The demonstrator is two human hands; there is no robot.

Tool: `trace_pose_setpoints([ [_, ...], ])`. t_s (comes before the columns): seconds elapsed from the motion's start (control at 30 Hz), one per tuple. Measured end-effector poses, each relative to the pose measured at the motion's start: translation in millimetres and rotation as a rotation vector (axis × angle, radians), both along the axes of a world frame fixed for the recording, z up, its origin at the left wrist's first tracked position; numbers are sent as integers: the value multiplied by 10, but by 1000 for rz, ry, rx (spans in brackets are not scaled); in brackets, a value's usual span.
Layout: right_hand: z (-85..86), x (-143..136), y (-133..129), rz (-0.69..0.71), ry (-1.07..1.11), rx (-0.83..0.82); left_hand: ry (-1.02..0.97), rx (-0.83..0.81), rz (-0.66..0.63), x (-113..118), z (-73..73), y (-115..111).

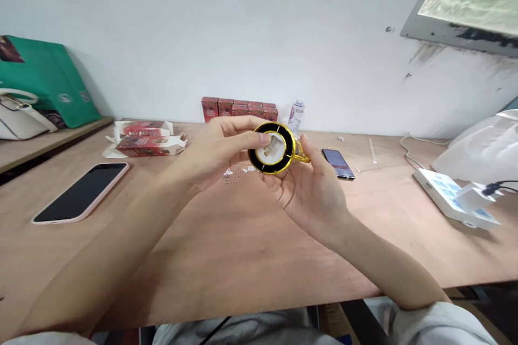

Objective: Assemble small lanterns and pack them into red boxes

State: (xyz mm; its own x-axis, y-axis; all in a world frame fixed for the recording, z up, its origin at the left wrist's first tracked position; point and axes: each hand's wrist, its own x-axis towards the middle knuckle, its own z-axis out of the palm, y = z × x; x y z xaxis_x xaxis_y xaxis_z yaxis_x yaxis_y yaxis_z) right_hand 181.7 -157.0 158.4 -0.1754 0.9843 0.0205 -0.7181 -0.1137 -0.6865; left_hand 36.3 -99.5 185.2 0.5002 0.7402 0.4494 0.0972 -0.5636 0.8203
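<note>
Both my hands hold a small cup [253, 157] above the table, with a round face turned toward me. That face has a gold edge, a black ring and a white centre with a patchy beige mark; whether it is the base or the mouth I cannot tell. A gold handle sticks out on the right. My left hand [220, 148] grips the cup's left side, the thumb lying on the white centre. From below and the right, my right hand [311, 188] supports it, the thumb by the handle. Behind the hands lies a thin chain with small pale pieces [232, 175].
Small red boxes [238, 109] line the wall beside a clear bottle [297, 113]. Opened red cartons [145, 143] and a pink-cased phone [83, 194] lie left. Another phone [338, 164] and a white power strip [449, 199] are right. A green bag [52, 75] stands far left.
</note>
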Motion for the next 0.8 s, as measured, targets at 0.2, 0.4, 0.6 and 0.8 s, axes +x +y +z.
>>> trace_pose_setpoints([
  [0.2,-3,9,24,-20,-10,15,-75,263,186,-66,28,-115],
  [0.4,11,-2,-4,0,-1,27,-120,257,159,-64,67,-177],
  [0.6,28,-9,-24,5,21,8,-158,190,169,-56,72,-165],
  [0.8,39,-53,-79,-21,65,-10,-172,352,163,-56,49,-206],
])
